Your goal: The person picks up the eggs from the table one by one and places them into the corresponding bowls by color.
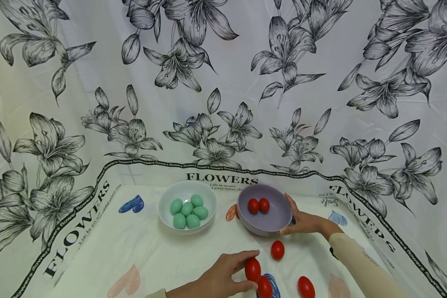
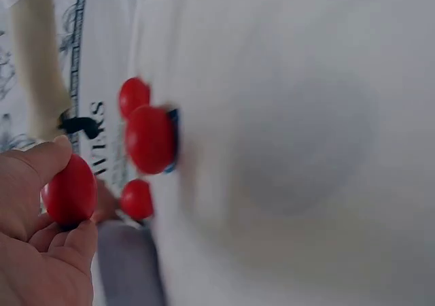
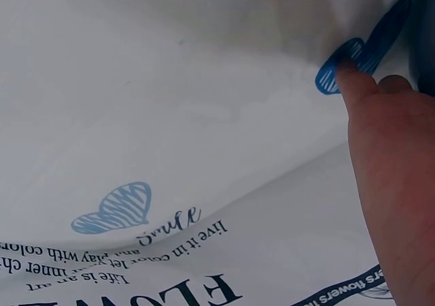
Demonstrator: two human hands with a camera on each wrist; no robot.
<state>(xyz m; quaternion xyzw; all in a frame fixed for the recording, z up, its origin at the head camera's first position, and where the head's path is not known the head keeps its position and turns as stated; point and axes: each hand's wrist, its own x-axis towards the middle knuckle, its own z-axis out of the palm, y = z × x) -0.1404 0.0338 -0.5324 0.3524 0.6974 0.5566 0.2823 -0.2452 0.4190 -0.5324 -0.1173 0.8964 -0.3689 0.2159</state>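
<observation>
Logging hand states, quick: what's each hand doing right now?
Left hand: closed, pinching a red egg.
Right hand: open, spread against the purple bowl.

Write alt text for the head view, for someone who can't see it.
A person's left hand pinches a red egg while the right hand grips the side of a purple bowl holding two red eggs. Three more red eggs lie on the printed tablecloth, and a white bowl of six green eggs stands to the left.

A white cloth backdrop (image 1: pixel 242 62) is printed with black line-drawn lilies (image 1: pixel 179 64). A white cover (image 1: pixel 145 244), marked with coloured hearts (image 1: pixel 137 203) and black lettering (image 1: pixel 221 179), is edged by a wavy black band (image 1: pixel 216 167). A yellowish tint is seen at far left.
</observation>
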